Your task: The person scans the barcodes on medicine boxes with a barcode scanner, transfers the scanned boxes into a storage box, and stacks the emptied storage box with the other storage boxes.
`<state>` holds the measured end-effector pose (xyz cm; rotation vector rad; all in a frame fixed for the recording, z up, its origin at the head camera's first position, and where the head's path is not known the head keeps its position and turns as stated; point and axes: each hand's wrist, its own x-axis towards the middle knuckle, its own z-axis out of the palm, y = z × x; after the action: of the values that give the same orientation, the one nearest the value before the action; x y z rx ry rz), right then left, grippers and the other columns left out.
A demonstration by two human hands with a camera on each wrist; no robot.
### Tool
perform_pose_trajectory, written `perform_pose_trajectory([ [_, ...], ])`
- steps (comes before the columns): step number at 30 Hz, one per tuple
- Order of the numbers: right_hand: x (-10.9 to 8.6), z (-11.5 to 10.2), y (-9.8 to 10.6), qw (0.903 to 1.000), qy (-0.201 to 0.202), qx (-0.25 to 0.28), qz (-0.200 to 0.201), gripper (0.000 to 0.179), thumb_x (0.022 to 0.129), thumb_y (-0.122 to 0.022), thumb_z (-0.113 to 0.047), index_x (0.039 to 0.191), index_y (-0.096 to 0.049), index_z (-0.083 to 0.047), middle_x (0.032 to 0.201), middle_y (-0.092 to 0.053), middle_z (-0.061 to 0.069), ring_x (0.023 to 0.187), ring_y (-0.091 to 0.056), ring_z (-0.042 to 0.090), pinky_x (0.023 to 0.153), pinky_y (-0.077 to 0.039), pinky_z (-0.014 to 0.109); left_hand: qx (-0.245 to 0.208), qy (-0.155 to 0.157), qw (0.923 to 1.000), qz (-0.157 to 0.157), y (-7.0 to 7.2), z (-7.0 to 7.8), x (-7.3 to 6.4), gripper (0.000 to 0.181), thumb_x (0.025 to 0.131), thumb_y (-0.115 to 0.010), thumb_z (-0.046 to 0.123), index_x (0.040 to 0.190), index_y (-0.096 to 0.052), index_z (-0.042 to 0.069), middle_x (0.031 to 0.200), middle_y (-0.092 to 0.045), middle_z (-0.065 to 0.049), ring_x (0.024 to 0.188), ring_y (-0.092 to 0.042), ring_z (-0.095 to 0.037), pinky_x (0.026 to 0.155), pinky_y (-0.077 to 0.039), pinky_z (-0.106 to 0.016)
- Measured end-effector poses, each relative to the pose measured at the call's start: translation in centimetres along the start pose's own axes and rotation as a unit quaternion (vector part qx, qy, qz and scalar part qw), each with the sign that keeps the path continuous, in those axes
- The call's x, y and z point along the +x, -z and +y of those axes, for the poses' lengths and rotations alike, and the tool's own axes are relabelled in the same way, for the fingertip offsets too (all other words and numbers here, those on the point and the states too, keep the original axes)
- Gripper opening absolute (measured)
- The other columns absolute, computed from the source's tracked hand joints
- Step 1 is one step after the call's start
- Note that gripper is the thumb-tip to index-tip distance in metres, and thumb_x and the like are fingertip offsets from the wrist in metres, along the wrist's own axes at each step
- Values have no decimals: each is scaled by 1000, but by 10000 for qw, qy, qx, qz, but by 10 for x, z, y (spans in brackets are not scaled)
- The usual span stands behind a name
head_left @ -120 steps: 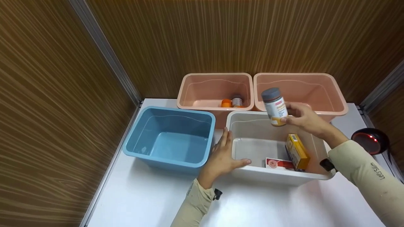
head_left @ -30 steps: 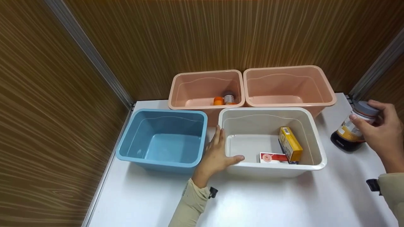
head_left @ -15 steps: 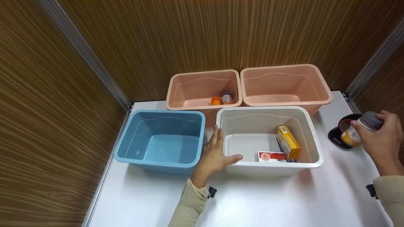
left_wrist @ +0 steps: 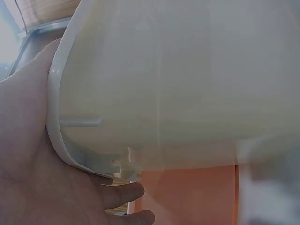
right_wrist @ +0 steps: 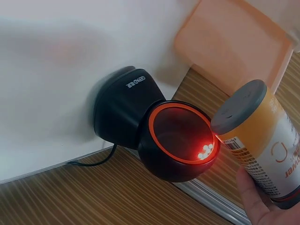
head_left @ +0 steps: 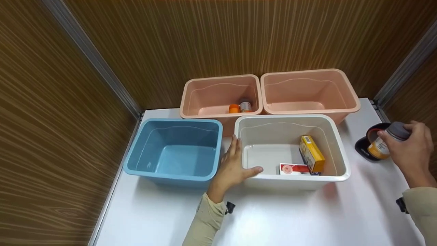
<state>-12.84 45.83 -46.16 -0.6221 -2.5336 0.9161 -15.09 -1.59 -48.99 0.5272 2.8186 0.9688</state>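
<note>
My right fingers grip a grey-capped orange-and-white cylindrical bottle; left fingers extend against a white plastic bin. White counter spreads nearside, edged by wood-grain walls.

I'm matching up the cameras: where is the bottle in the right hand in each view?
Head: the bottle is toward the right edge, in the right hand.
Left wrist: not visible; the white bin fills most of the picture.
Right wrist: at the right edge, around mid-height.
Shared landmark, head and right wrist only: the black scanner by the bottle.
</note>
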Motion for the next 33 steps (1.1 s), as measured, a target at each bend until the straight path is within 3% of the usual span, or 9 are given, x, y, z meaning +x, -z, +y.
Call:
perform_pose_trajectory([
  [9, 0, 2, 0, 10000, -31, 64, -45, 79, 87, -61, -44, 141, -28, 3, 149, -23, 20, 129, -31, 41, 102, -30, 54, 40, 46, 10000, -2, -1, 0, 0, 122, 68, -58, 79, 152, -2, 11, 158, 9, -3, 142, -5, -24, 110, -13, -49],
  [14, -4, 2, 0, 9995, 28, 292, 97, 72, 87, -62, -43, 144, -31, -10, 137, -37, 17, 120, -39, 32, 101, -34, 50, 76, 44, 10000, -11, -1, 0, 0, 124, 66, -53, 84, 152, -2, 11, 158, 9, -3, 142, -6, -24, 110, -14, -48],
  [20, -8, 0, 3, 9966, 21, 825, 39, 70, 87, -66, -35, 145, -29, -28, 139, -37, 14, 120, -39, 21, 104, -32, 42, 38, 10, 10000, 15, -1, -1, 0, 125, 65, -53, 84, 152, -2, 10, 158, 9, -4, 141, -8, -26, 109, -15, -48],
  [28, -11, -1, 3, 9836, 235, 1769, 265, 54, 89, -67, -19, 136, -41, -20, 119, -41, -9, 105, -41, 8, 100, -36, 30, 68, 2, 10000, 60, -1, 0, 0, 125, 66, -53, 84, 152, -4, 9, 158, 9, -3, 141, -9, -27, 109, -16, -47],
  [33, -9, -2, 4, 9737, 492, 2215, 193, 50, 90, -62, -9, 135, -41, -15, 116, -40, -9, 100, -41, 8, 89, -40, 22, 81, 8, 9999, 70, -1, 0, 0, 125, 65, -52, 85, 152, -5, 9, 158, 8, -3, 141, -10, -27, 109, -17, -48],
])
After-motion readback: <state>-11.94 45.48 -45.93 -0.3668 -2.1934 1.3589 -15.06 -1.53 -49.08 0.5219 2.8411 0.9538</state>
